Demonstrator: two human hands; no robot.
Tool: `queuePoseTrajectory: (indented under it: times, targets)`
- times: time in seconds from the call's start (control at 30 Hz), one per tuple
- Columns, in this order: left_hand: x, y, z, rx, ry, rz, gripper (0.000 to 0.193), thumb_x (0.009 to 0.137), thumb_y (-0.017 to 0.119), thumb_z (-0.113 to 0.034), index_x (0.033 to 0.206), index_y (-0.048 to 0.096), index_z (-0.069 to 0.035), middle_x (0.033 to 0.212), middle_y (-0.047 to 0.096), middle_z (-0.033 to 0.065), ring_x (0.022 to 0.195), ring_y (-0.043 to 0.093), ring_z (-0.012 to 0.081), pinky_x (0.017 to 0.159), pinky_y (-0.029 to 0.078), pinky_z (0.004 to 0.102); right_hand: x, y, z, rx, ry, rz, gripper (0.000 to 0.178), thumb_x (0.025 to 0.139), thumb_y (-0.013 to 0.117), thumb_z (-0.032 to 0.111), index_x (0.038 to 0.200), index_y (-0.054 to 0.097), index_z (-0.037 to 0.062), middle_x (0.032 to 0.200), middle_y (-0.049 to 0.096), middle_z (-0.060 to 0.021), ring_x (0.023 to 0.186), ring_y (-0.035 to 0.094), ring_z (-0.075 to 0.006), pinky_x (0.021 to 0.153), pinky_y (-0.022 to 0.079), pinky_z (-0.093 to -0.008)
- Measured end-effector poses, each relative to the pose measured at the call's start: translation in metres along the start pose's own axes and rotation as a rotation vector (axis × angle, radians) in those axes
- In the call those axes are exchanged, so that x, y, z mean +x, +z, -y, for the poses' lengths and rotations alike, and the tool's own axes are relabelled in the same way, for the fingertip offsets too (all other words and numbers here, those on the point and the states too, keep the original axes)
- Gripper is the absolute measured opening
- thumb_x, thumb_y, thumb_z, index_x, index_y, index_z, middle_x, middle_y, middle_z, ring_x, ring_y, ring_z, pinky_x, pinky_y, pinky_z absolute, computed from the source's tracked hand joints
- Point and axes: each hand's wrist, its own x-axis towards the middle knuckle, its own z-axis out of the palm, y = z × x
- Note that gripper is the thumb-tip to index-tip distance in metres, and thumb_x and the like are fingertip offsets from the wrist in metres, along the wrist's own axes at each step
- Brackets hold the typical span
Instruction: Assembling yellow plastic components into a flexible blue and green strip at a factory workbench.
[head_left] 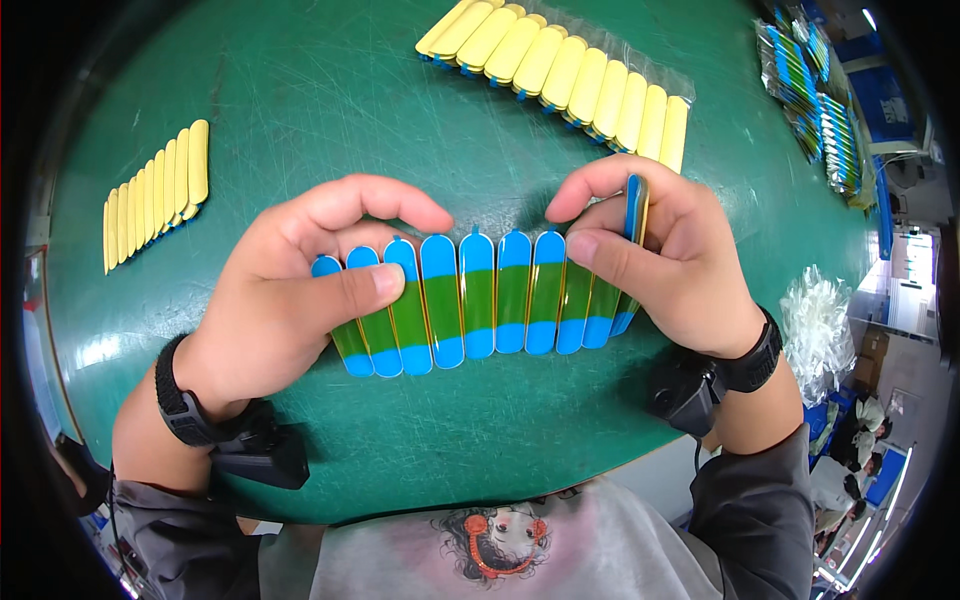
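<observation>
Blue and green in colour: pinching a row of strips [478,300] at left with left hand [265,290], at right with right hand [695,265].

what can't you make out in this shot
All in the head view:
Left hand: some fingertips, hidden behind the blue-and-green strips.
Upper ends of some strips toward the right: covered by the right hand.
Wrapped bundles at upper right: too small and overlapping to count.
Clear plastic heap: lower layers, hidden by upper ones.
</observation>
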Motion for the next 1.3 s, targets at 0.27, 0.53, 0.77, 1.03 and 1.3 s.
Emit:
queuePoseTrajectory:
  times: [0.27,0.53,0.77,1.03,1.3]
  targets:
    - [-0.009,-0.003,-0.005,1.241,0.636,0.068,0.047,0.073,0.063,-0.006,0.118,0.049,0.002,0.123,0.049,0.0177,0.106,0.052,0.0318,0.087,0.042,0.0362,-0.019,-0.014,0.014,-0.538,-0.262,-0.407,0.019,0.072,0.071,0.01,0.082,0.061,-0.0012,0.075,0.062,-0.0076,0.068,0.058,-0.0126,0.062,0.045,-0.0231]
    - [-0.007,-0.003,-0.008,1.662,0.702,0.211,0.054,0.068,0.066,-0.033,0.11,0.056,0.0,0.119,0.053,0.0134,0.112,0.048,0.0333,0.091,0.038,0.0442,-0.022,-0.004,0.011,-0.995,-0.503,0.044,0.037,0.057,0.076,0.018,0.086,0.061,0.0016,0.095,0.06,-0.01,0.061,0.059,-0.0213,0.048,0.047,-0.0283]
    - [-0.016,0.008,-0.007,0.912,0.527,-0.038,0.024,0.087,0.055,-0.018,0.087,0.063,0.004,0.09,0.066,0.0177,0.091,0.064,0.0296,0.079,0.05,0.0347,-0.034,-0.012,0.016,-0.886,-0.885,-0.097,0.013,0.059,0.071,0.0,0.068,0.061,0.0003,0.073,0.063,-0.011,0.052,0.058,-0.0222,0.045,0.046,-0.0278]
    - [-0.067,0.007,-0.043,0.85,0.89,-0.136,0.02,0.086,0.054,-0.014,0.09,0.062,0.004,0.083,0.065,0.0142,0.072,0.064,0.0248,0.067,0.051,0.0298,-0.041,0.0,0.076,-0.628,-0.827,-0.25,0.01,0.068,0.067,0.003,0.069,0.059,-0.0015,0.071,0.06,-0.0114,0.059,0.056,-0.0175,0.052,0.042,-0.0258]
    - [-0.09,-0.051,-0.053,0.339,0.467,-0.265,0.021,0.086,0.059,-0.017,0.087,0.063,0.003,0.075,0.063,0.0055,0.065,0.059,0.0101,0.059,0.046,0.0223,0.014,0.053,0.136,-0.613,-0.598,-0.361,0.016,0.086,0.059,0.015,0.081,0.058,-0.0005,0.07,0.056,-0.0003,0.059,0.048,-0.0038,0.05,0.037,-0.0175]
